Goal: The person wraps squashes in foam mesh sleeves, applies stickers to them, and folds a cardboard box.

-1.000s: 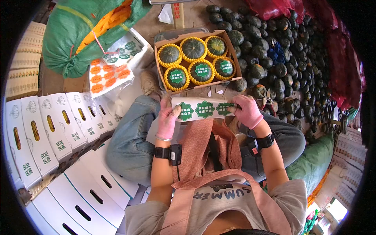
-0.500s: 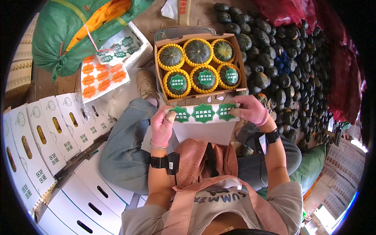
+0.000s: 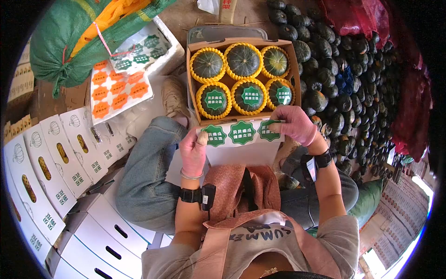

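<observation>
Between both hands stretches a white strip of green stickers (image 3: 242, 133), three labels showing. My left hand (image 3: 193, 151), in a pink glove, pinches its left end. My right hand (image 3: 297, 124), also gloved in pink, has its thumb and fingers closed on the right end, partly covering the rightmost label. Just beyond the strip sits an open cardboard box (image 3: 192, 100) with two rows of dark green pumpkins in yellow foam nets. The front row, including the middle pumpkin (image 3: 249, 96), bears green stickers; the back row, such as the pumpkin (image 3: 207, 64), shows none.
Loose pumpkins (image 3: 325, 65) are piled on the right beside red mesh sacking (image 3: 348, 18). White printed cartons (image 3: 46, 172) line the left. At upper left are orange sticker sheets (image 3: 118, 93), a foam box (image 3: 174, 51) with green stickers, and a green sack (image 3: 55, 51).
My right hand has shifted slightly up and inward over the rightmost label, covering more of it. My left hand keeps its hold. The view has shifted a little.
</observation>
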{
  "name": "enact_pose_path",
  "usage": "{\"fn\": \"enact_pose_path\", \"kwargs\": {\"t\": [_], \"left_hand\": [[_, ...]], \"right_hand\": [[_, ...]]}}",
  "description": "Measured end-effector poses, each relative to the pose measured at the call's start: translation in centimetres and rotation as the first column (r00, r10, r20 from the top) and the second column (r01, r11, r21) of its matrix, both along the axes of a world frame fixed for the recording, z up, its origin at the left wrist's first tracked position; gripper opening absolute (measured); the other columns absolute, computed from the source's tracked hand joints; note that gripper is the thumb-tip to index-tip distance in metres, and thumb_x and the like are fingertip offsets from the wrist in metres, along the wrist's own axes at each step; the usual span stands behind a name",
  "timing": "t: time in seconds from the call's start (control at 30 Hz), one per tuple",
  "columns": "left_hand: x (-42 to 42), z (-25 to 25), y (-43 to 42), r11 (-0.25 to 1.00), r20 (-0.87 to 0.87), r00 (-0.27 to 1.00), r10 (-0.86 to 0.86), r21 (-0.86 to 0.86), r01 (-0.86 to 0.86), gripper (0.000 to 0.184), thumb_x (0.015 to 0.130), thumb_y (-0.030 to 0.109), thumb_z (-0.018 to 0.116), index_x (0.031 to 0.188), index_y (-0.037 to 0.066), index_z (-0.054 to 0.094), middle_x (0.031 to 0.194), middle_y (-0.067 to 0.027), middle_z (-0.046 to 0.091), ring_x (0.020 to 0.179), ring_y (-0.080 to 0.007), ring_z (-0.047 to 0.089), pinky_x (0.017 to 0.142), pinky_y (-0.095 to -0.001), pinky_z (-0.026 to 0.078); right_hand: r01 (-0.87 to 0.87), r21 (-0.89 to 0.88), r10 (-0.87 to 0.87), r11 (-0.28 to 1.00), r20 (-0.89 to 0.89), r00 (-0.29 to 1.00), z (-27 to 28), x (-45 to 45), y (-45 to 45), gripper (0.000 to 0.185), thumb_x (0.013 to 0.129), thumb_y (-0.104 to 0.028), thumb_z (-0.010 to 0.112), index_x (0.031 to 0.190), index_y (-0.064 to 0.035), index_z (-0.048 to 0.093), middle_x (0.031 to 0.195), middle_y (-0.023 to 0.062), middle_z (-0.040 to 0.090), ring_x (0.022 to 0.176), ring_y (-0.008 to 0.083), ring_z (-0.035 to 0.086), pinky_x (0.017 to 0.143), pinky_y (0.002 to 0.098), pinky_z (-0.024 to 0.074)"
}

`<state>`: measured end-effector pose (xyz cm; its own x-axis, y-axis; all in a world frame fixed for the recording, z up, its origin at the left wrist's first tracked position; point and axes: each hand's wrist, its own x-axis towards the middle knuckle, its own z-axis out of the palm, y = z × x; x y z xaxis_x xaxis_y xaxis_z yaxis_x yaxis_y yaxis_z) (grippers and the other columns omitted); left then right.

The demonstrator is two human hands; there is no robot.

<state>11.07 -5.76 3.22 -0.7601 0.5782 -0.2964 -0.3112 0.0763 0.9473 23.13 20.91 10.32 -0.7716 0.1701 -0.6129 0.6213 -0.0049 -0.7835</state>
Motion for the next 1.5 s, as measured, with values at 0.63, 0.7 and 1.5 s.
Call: {"fn": "enact_pose_path", "kwargs": {"t": [0.63, 0.7, 1.5], "left_hand": [[0.8, 1.6, 0.2, 0.995, 0.091, 0.994, 0.060, 0.079, -0.067, 0.012, 0.082, 0.008, 0.065, 0.091, 0.001, 0.062, 0.082, -0.0015, 0.064, 0.072, -0.0067, 0.056, 0.064, -0.0220, 0.047], [0.7, 1.4, 0.0, 0.994, 0.134, 0.990, 0.042, 0.093, -0.055, 0.012, 0.082, 0.009, 0.065, 0.091, 0.001, 0.063, 0.082, -0.0018, 0.064, 0.071, -0.0068, 0.057, 0.064, -0.0220, 0.047], [0.3, -0.5, 0.4, 0.978, 0.206, 0.978, -0.011, -0.201, 0.053, 0.015, 0.085, 0.014, 0.063, 0.091, 0.000, 0.064, 0.073, 0.0022, 0.060, 0.064, -0.0040, 0.049, 0.057, -0.0212, 0.041]], "right_hand": [[0.063, -0.012, -0.064, 0.998, -0.295, 0.953, 1.8, 1.2, -2.4, 0.021, 0.083, 0.000, 0.060, 0.103, 0.0006, 0.060, 0.089, 0.0031, 0.060, 0.079, 0.0081, 0.056, 0.071, 0.0227, 0.0480], [0.014, 0.331, 0.131, 0.944, -0.413, 0.901, 1.5, 1.4, -2.3, 0.023, 0.079, 0.000, 0.063, 0.102, -0.0030, 0.062, 0.083, 0.0046, 0.060, 0.072, 0.0138, 0.059, 0.065, 0.0263, 0.0502], [0.165, 0.695, -0.097, 0.700, -0.136, 0.986, -10.8, -13.4, 5.6, 0.057, 0.067, -0.015, 0.080, 0.110, -0.0040, 0.043, 0.092, 0.0143, 0.061, 0.084, 0.0262, 0.059, 0.075, 0.0347, 0.0476]]}}
